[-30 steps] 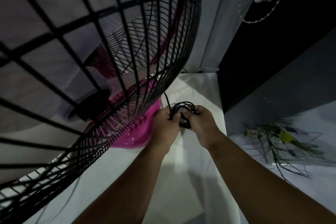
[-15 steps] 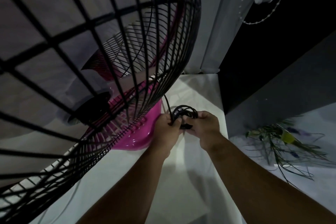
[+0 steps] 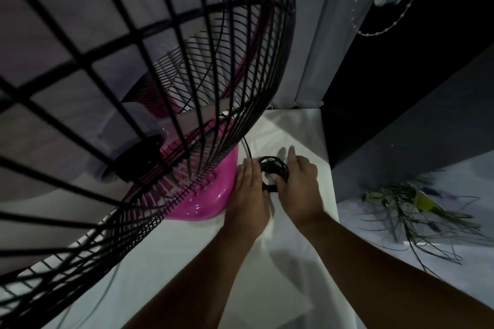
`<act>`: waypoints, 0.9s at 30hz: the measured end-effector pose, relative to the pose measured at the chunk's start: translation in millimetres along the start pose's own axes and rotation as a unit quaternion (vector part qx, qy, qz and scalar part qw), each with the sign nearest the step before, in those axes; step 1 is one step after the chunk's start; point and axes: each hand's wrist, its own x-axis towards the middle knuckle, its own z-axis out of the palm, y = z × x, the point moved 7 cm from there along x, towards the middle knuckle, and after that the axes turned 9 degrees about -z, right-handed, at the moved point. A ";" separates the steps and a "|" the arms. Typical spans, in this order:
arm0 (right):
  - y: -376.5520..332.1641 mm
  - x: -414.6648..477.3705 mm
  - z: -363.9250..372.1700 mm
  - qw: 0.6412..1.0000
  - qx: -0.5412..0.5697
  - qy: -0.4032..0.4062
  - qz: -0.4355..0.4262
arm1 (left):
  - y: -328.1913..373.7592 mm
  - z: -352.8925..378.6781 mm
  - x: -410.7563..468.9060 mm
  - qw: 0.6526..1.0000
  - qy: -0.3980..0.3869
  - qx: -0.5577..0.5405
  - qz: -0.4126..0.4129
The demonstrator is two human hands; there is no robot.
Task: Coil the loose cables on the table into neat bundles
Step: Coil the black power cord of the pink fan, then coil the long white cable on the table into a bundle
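Head view was dim: flat, unclenched left hand [image 3: 247, 195] and right hand [image 3: 299, 184] flanked the coiled black cable [image 3: 274, 168], its underside hidden, on the counter [image 3: 291, 275].

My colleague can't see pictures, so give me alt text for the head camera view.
Two bare hands, left hand and right hand, flank a small coil of black cable on a white table, beside a pink fan with a black grille.
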 end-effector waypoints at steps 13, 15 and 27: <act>-6.3 -8.6 9.2 0.976 -0.113 -0.167 -0.080 | 13.0 -12.0 -2.5 0.987 -0.138 0.078 -0.019; -10.9 -16.0 3.8 0.976 -0.121 -0.166 -0.072 | 14.0 -21.5 -10.1 0.990 -0.120 0.071 -0.015; -69.4 -83.4 4.2 0.958 -0.226 -0.161 -0.066 | -45.2 -69.5 -89.1 0.997 -0.048 0.064 0.004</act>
